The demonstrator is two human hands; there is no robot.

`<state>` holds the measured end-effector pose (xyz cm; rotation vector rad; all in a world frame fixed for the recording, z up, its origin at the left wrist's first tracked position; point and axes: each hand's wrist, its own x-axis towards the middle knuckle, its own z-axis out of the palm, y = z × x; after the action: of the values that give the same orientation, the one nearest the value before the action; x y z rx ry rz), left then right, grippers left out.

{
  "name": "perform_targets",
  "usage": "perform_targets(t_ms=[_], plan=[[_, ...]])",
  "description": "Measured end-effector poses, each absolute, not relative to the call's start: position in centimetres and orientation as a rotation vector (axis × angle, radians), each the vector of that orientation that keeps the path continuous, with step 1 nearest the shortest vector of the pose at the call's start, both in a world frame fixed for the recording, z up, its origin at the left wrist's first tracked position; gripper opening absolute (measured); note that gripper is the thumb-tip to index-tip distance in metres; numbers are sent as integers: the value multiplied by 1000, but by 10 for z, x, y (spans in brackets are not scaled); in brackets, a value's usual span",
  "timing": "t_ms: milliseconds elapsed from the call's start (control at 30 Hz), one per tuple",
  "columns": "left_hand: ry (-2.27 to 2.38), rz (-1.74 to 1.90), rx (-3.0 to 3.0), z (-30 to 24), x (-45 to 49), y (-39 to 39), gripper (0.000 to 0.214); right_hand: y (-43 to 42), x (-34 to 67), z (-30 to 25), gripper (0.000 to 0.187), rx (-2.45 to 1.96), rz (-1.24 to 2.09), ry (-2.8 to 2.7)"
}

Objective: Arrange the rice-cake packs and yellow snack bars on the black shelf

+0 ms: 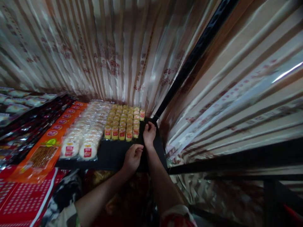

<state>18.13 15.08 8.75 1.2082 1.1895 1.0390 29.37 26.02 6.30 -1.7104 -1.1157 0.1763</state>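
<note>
Short rows of small yellow wrapped snack packs (pixel 121 123) with red labels stand on a black shelf (pixel 111 154). My left hand (pixel 133 159) is just in front of these packs, fingers curled in with thumb and forefinger close together. What it holds, if anything, is hidden. Farther in, my right hand (pixel 149 135) is beside the right end of the rows, over the shelf near its back corner. Its fingers are bent and drawn together, and I cannot make out anything in them. Neither hand visibly touches the packs.
Clear-wrapped round white crackers (pixel 88 148) stand in two rows to the left. Beyond them lie an orange snack bag (pixel 50 138) and dark shiny packets (pixel 28 135). A red perforated basket (pixel 21 197) is at lower left. A black post (pixel 189 66) rises before the pleated curtain (pixel 123 47).
</note>
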Motion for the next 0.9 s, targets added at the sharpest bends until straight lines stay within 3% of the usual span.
perform_targets(t_ms=[233, 400, 600, 900], plan=[[1247, 894, 1327, 76, 137, 84, 23, 135, 257, 64, 35, -1512, 505, -1007], [1262, 568, 1396, 29, 113, 53, 26, 54, 249, 47, 25, -1640, 697, -1521], [1352, -7, 1557, -6, 114, 39, 30, 40, 272, 35, 26, -2076, 902, -2469], [1228, 27, 1551, -13, 138, 15, 26, 47, 265, 11, 33, -2229, 876, -2757]])
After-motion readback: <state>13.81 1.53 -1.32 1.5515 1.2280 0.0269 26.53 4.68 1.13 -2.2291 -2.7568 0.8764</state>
